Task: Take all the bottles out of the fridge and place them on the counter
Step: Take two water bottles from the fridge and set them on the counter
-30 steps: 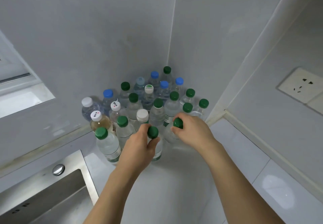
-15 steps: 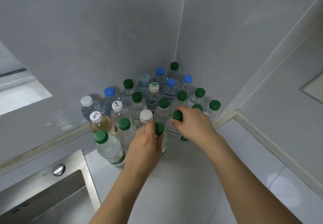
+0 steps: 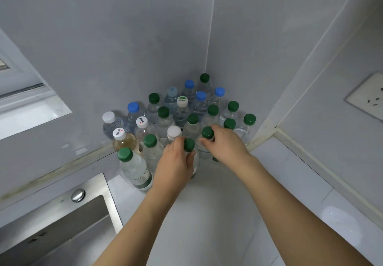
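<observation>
Two smooth grey walls (image 3: 124, 43) meet in a vertical seam behind a glossy white counter (image 3: 217, 220), which runs toward the viewer with bare surface between and beside both forearms. A brushed steel sink (image 3: 62, 224) is let into the counter at lower left, its rim sharp-edged, with a round chrome knob on the rim. A white wall socket (image 3: 366, 97) sits at far right. Packed into the corner stands a cluster of clear plastic bottles (image 3: 180, 112), all upright and touching or nearly so, ribbed in places, capped in green, blue or white; one at the left front holds amber liquid (image 3: 125, 141). The left hand (image 3: 176, 164) grasps a green-capped bottle (image 3: 189, 144) at the neck, at the cluster's front edge. The right hand (image 3: 226, 141) grasps a second green-capped bottle (image 3: 207, 132) just beside it; its base appears to rest on the counter, though the hand hides it.
</observation>
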The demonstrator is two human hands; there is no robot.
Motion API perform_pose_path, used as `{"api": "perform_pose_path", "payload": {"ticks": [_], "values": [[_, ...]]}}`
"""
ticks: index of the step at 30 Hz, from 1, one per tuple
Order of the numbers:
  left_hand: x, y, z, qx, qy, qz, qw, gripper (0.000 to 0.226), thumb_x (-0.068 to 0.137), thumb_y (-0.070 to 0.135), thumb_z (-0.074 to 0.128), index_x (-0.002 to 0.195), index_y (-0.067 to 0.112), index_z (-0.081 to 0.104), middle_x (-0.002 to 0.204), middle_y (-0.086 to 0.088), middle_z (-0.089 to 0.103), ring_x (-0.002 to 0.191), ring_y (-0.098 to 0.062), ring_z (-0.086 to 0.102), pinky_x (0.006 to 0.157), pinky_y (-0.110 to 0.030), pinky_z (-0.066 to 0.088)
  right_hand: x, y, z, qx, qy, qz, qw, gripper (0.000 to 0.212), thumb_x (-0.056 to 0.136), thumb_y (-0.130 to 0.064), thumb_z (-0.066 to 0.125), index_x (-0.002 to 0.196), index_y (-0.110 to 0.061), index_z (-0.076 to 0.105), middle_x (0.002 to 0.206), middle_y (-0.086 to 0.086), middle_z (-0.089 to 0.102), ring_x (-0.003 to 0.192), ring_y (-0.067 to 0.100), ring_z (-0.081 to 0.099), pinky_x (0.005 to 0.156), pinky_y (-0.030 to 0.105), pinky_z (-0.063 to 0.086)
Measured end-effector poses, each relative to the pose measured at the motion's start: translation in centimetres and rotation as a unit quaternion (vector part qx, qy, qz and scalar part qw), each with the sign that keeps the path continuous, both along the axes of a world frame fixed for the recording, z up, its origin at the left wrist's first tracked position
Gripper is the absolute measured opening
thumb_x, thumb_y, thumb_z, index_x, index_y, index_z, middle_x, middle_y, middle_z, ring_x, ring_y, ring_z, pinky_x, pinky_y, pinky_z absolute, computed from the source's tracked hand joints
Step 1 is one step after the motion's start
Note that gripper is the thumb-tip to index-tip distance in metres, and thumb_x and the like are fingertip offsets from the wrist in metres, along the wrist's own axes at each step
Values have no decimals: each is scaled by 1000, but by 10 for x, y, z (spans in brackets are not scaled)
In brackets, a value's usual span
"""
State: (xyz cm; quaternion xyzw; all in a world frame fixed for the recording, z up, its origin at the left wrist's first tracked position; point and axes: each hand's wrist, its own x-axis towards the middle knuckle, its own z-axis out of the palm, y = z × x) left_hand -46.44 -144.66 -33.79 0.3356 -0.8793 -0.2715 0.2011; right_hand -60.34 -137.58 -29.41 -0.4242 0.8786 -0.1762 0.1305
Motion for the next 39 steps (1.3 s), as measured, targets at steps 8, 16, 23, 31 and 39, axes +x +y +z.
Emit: {"api": "perform_pose_path", "payload": {"ticks": [8,16,23,31,39], "values": [[2,13,40,-81,-144,0,986,35,95,33,54,117,7,44,120,-12,53,104,-30,54,84,-37,45,24,71,17,-28,-27,-37,999,60,92,-38,59,143,-13,37,139,10,48,124,26,48,100,35,42],[10,81,88,-164,-98,-111,975,47,98,30,50,139,10,42,143,-8,45,131,-27,40,106,-37,38,46,174,51,-74,29,-81,994,52,92,-27,58,138,-8,42,141,9,43,133,24,36,106,26,26],[-10,174,123,-188,-77,-213,956,46,99,27,48,141,14,38,148,-5,40,133,-27,37,101,-39,41,53,273,66,-78,38,-160,983,62,93,-31,57,146,-9,33,150,7,34,140,22,29,113,29,23],[-32,244,125,-198,-73,-283,936,47,100,28,44,144,11,35,150,-5,36,138,-25,31,107,-38,36,56,345,71,-73,42,-221,972,57,94,-28,57,144,-9,37,146,5,40,136,21,34,108,24,26],[-71,272,120,-198,-61,-352,913,49,102,28,41,147,13,29,154,-1,30,141,-19,24,110,-31,28,50,388,69,-60,49,-298,951,58,94,-27,57,145,-10,36,148,4,38,137,20,34,110,26,27]]}}
